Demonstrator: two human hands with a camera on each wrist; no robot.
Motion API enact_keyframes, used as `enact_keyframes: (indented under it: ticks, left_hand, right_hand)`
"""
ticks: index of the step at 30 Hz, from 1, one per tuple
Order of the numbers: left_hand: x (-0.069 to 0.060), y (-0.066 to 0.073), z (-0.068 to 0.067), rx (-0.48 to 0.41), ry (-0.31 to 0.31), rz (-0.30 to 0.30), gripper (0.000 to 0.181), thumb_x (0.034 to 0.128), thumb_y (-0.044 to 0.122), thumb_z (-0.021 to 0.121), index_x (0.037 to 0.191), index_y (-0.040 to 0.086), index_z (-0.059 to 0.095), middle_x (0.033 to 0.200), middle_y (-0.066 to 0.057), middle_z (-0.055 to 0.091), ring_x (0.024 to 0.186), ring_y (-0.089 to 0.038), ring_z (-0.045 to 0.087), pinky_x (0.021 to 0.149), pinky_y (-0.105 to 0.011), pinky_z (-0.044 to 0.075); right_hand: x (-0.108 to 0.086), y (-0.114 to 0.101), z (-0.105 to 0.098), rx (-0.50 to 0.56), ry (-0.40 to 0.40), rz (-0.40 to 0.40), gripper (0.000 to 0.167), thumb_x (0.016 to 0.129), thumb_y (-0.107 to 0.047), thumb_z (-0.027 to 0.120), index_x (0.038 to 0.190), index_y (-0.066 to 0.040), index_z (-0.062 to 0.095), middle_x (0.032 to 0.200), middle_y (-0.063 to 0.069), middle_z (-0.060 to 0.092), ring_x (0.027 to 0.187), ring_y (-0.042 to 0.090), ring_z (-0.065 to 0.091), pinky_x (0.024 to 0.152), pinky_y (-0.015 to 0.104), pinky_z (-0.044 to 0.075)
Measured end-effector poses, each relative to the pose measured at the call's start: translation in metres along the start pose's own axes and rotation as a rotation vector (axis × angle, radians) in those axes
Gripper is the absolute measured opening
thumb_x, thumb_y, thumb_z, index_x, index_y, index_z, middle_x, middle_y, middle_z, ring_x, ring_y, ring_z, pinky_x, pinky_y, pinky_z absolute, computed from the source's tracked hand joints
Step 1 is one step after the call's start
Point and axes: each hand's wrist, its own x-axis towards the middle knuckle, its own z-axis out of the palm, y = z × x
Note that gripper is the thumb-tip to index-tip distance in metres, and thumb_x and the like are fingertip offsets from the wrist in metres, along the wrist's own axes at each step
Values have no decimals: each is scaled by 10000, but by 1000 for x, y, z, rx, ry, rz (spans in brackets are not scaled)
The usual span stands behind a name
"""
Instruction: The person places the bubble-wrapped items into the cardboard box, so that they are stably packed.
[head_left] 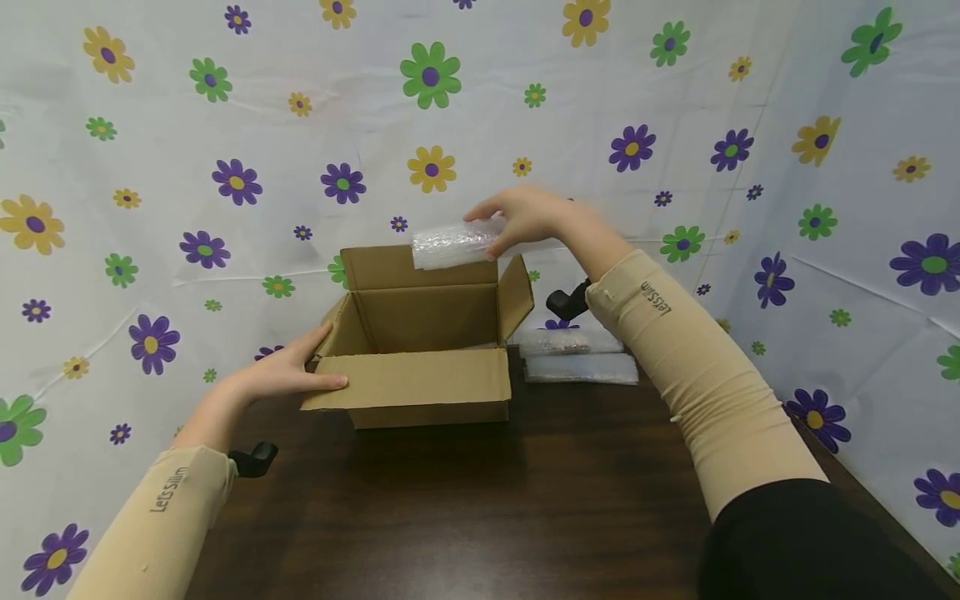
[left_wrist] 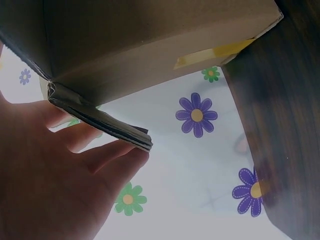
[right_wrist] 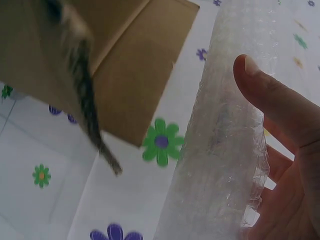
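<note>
Our hands are both busy in the head view. Our left hand (head_left: 281,371) is spread, fingers fairly straight, resting on the left side of the cardboard box (head_left: 431,414), with the thumb on its front flap (head_left: 420,379). Our right hand (head_left: 528,217) pinches one end of a bubble wrap bundle (head_left: 448,246), raised in front of the back flap (head_left: 378,267). The box stands with its flaps open on the dark bench (head_left: 480,517); two clear packets (head_left: 581,368) lie to its right. Flowered cloth (head_left: 495,100) hangs behind.

From the left wrist, we see our fingers against a folded flap (left_wrist: 107,125), and yellowish tape (left_wrist: 215,54) on the box's side.

From the right wrist, our thumb lies across the bundle, our other fingers behind it; the box sits to the left, apart from the bundle.
</note>
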Motion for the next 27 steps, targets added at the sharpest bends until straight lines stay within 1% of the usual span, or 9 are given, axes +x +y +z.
enact_keyframes:
  ticks: [7,12,17,20,24,27]
  left_hand:
    - [0,-1,0,-1,0,-2,1073,862,425,699,1544,5,-14,1569,-299,24,1411,-506,63,1071,-672,157]
    - [1,-2,0,-10,-2,3,1073,864,416,701,1542,0,-19,1567,-304,19,1409,-510,57,1068,-678,153]
    - [0,-2,0,-14,-2,6,1071,867,414,699,1542,1,-22,1570,-297,9,1413,-505,47,1071,-677,145]
    - [0,-2,0,-13,0,5,1071,866,416,698,1542,2,-22,1571,-295,9,1414,-502,47,1072,-676,144]
    - [-1,-1,0,-15,4,6,1069,865,415,699,1540,-7,-13,1569,-300,13,1413,-504,49,1072,-675,141]
    - [-1,1,1,-15,5,9,1066,866,416,698,1537,-21,-5,1567,-304,14,1413,-504,46,1077,-671,136]
  right_hand:
    - [19,-17,14,25,-7,-40,648,839,-312,773,1423,-198,517,1426,53,504,1341,233,405,1088,410,328]
    - [31,-25,21,35,-12,-52,649,838,-311,772,1421,-184,518,1412,88,512,1319,259,432,1071,413,354]
    - [43,-32,31,48,-16,-40,662,827,-305,783,1419,-173,519,1400,100,520,1304,260,442,1069,408,355]
    - [48,-36,39,77,-14,-31,661,825,-287,789,1415,-156,521,1402,106,517,1303,248,444,1072,393,353]
    - [55,-41,50,133,-15,-35,662,822,-245,796,1408,-109,518,1420,110,502,1315,243,441,1075,359,355]
    - [61,-43,59,149,-16,-39,668,814,-229,803,1402,-87,519,1426,112,497,1317,243,441,1076,332,352]
